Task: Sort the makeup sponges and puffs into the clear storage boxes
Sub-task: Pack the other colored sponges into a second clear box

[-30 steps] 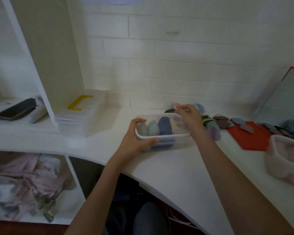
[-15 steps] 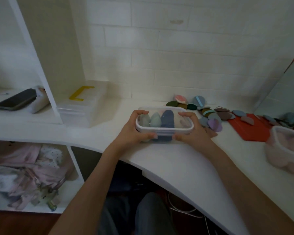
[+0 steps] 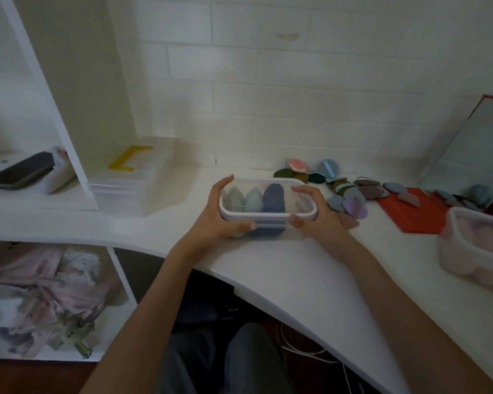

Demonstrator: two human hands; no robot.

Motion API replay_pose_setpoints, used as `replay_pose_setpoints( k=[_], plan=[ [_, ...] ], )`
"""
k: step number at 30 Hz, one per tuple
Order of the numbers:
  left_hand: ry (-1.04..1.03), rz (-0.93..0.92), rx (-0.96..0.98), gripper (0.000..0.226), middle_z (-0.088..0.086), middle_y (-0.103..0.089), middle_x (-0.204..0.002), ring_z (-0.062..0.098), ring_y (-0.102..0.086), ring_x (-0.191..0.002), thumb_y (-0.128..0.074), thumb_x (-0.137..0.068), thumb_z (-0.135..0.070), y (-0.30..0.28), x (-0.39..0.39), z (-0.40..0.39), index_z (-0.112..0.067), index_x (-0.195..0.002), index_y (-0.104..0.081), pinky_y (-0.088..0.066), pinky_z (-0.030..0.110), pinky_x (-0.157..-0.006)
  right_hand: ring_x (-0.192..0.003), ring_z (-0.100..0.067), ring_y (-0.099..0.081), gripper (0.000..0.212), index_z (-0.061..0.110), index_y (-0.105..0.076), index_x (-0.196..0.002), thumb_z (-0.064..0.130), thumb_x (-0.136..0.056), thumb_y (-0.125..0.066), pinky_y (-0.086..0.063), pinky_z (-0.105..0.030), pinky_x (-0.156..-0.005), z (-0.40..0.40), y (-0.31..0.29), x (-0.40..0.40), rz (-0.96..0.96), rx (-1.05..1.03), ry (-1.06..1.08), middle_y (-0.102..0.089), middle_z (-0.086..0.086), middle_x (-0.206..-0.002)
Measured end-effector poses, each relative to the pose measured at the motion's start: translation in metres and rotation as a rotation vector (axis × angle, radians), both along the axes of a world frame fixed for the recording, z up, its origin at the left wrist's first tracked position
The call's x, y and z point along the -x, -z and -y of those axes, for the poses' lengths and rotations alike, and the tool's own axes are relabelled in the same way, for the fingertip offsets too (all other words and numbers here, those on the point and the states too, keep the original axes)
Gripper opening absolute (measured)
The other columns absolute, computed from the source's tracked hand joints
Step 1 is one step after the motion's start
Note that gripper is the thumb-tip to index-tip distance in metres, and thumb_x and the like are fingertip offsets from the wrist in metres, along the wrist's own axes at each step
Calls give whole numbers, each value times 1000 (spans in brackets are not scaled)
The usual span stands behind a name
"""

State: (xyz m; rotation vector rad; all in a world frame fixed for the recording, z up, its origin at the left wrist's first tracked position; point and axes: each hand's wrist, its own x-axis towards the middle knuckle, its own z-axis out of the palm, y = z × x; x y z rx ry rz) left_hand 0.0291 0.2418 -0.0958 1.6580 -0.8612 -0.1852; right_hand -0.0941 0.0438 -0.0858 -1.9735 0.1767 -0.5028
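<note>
A clear storage box (image 3: 268, 216) with a white-rimmed lid stands on the white desk (image 3: 310, 274) in front of me. Grey, mint and dark blue sponges (image 3: 273, 197) stand upright inside it. My left hand (image 3: 225, 217) grips the box's left end, thumb on the near side and fingers over the lid rim. My right hand (image 3: 319, 211) grips the right end the same way. A loose heap of flat coloured puffs (image 3: 345, 191) lies behind and to the right of the box.
A second clear box (image 3: 475, 248) holding pink sponges stands at the right edge. A red-framed mirror (image 3: 467, 166) leans on the wall, its red base (image 3: 407, 211) under some puffs. A yellow-handled clear case (image 3: 131, 177) stands at the left. A phone (image 3: 20, 170) lies on the side shelf.
My right hand came back from the far rim near the puffs and took hold of the box's right end. The lid now sits on the box under both hands.
</note>
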Motion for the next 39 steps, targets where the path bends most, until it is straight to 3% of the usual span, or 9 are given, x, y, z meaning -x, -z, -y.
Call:
replay_pose_setpoints(
  k=[7, 14, 20, 22, 26, 29, 31, 35, 39],
  plan=[
    [-64, 109, -34, 94, -10, -43, -131, 8, -47, -117, -90, -54, -29, 3, -1, 1, -25, -131, -38, -38, 2, -85, -126, -17, -43, 70, 22, -41, -128, 14, -71, -80, -41, -24, -97, 1, 1, -3, 23, 33, 29, -41, 4, -133],
    [-64, 103, -72, 93, -11, -44, -130, 4, -47, -114, -85, -51, -37, 1, 3, 0, -28, -130, -38, -39, 2, -84, -119, -11, -42, 72, 15, -40, -132, 11, -72, -80, -36, 5, -79, -1, 3, -4, 36, 47, 80, -41, 3, -132],
    [-82, 95, -84, 109, -10, -31, -133, 6, -37, -121, -90, -57, -14, 0, 6, 2, -20, -142, -23, -34, -2, -87, -124, -13, -40, 92, 17, -32, -139, 17, -65, -86, -42, -27, -101, -3, 6, -5, 56, 95, 122, -39, 2, -136],
    [-97, 109, -91, 113, -11, -30, -134, 6, -35, -123, -91, -54, -18, 0, 7, 2, -20, -143, -21, -35, 9, -99, -124, -10, -38, 89, 18, -37, -137, 19, -63, -86, -41, -37, -105, -4, 9, -5, 93, 148, 138, -38, 3, -138],
    [-171, 96, -58, 111, -5, -39, -132, 15, -43, -124, -84, -44, -47, 3, 6, 6, -22, -138, -31, -41, 37, -106, -122, 15, -35, 57, 6, -53, -127, 15, -76, -77, -46, -28, -97, -12, 11, -10, 271, 368, 219, -39, 0, -141],
    [-238, 65, -25, 95, -3, -42, -129, 21, -45, -123, -78, -51, -48, 8, 2, 3, -24, -134, -38, -44, 48, -101, -126, -16, -49, 37, 12, -57, -125, 17, -88, -60, -30, -20, -101, -19, 14, -16, 310, 712, 327, -40, -16, -145],
    [-281, 64, -10, 80, -4, -43, -126, 23, -45, -123, -78, -59, -36, 9, 1, 0, -29, -128, -40, -45, 49, -99, -136, -11, -30, 41, 18, -51, -131, 11, -91, -57, -23, -6, -100, -19, 14, -18, 196, 619, 236, -25, -14, -154],
    [-317, 55, -21, 72, 10, -38, -136, 22, -40, -125, -75, -75, -9, 7, -1, 2, -23, -135, -38, -39, 44, -107, -132, -11, -39, 47, 27, -41, -137, 9, -95, -50, -34, -26, -108, -9, 19, -15, 110, 471, 209, -41, -1, -146],
    [-447, 91, -4, 69, 17, -27, -143, 24, -37, -126, -59, -84, 4, 2, 3, 1, -22, -142, -34, -24, 9, -99, -135, -9, -35, 63, 38, -23, -147, 9, -96, -46, -25, -13, -101, -13, 18, -15, -16, 578, 154, -27, 8, -155]
  ],
)
